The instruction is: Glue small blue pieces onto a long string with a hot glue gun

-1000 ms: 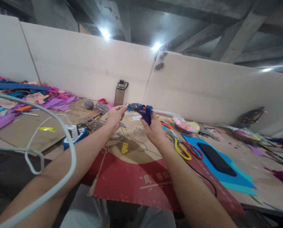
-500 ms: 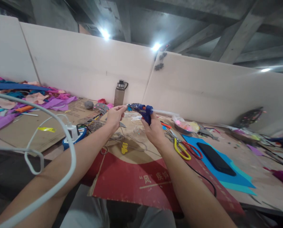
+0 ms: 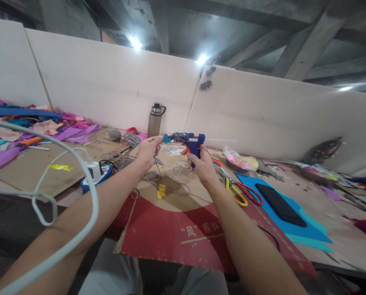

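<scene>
My right hand (image 3: 204, 164) is wrapped around the grip of a blue hot glue gun (image 3: 195, 140), fingers near its orange trigger. A clear glue stick (image 3: 222, 140) juts from the gun's back end. The nozzle points left at the fingertips of my left hand (image 3: 148, 152), which is closed in a pinch. A small teal piece (image 3: 166, 139) shows right beside those fingertips and the nozzle. Whether the pinch holds it I cannot tell. Both hands are raised above the cardboard (image 3: 170, 200), where small yellow pieces (image 3: 161, 191) and tangled twine (image 3: 154, 177) lie.
Yellow-and-red-handled scissors or pliers (image 3: 236, 192) and a black phone (image 3: 280, 205) on blue sheets (image 3: 312, 233) lie at right. A bottle (image 3: 154, 123) stands behind. At left are a power strip (image 3: 97, 178), colourful scraps (image 3: 75, 133) and a white cable (image 3: 92, 196) crossing close to view.
The glue gun has turned and shifted slightly right, its nozzle drawing back a little from my left fingertips. My right hand moved with it; my left hand has hardly moved.
</scene>
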`<state>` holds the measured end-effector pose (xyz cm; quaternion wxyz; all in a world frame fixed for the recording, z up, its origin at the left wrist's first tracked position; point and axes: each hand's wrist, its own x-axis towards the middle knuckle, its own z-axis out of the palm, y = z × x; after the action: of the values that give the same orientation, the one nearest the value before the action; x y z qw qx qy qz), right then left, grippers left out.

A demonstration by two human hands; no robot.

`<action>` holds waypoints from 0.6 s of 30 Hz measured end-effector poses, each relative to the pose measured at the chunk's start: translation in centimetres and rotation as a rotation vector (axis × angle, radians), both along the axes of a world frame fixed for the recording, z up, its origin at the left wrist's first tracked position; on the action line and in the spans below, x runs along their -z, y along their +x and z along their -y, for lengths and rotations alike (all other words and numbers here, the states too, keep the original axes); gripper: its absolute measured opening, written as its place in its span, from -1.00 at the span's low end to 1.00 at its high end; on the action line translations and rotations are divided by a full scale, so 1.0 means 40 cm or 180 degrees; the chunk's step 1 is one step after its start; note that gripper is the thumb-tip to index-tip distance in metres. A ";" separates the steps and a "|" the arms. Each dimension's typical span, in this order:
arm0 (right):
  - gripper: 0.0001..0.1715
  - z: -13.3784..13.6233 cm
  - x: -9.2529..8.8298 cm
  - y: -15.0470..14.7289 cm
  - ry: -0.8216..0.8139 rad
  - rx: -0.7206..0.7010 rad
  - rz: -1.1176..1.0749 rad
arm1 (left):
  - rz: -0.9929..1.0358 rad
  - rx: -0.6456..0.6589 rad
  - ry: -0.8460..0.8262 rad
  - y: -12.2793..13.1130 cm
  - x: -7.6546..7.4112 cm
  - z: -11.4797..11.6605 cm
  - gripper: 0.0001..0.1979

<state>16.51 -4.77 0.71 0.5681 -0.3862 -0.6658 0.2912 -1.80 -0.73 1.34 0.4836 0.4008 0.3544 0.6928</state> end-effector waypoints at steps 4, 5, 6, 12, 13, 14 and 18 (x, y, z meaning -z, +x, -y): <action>-0.73 -0.009 -0.003 0.020 -0.0921 -0.0698 -0.0950 | 0.0104 0.0094 -0.0061 -0.004 0.000 -0.003 -0.76; -0.73 -0.013 -0.002 0.027 -0.1079 -0.0794 -0.1028 | 0.0129 0.0111 -0.0073 -0.004 0.000 -0.003 -0.76; -0.73 -0.018 -0.001 0.033 -0.1211 -0.0849 -0.1060 | 0.0151 0.0127 -0.0078 -0.003 0.001 -0.004 -0.77; -0.76 -0.056 0.018 0.065 -0.1559 -0.0767 -0.1373 | 0.0252 0.0199 -0.0067 -0.002 0.004 -0.013 -0.78; -0.78 -0.064 0.021 0.069 -0.1566 -0.0679 -0.1326 | 0.0261 0.0193 -0.0073 -0.002 0.005 -0.014 -0.78; -0.79 -0.071 0.025 0.074 -0.1538 -0.0541 -0.1183 | 0.0262 0.0190 -0.0075 -0.002 0.005 -0.014 -0.78; -0.83 -0.106 0.055 0.093 -0.1268 0.0119 -0.0309 | 0.0098 0.0232 0.0011 0.001 0.004 -0.009 -0.76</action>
<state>20.25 -0.54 -1.49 0.5172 -0.4887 -0.5596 0.4248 -1.76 -0.37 1.16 0.5132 0.4035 0.3308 0.6814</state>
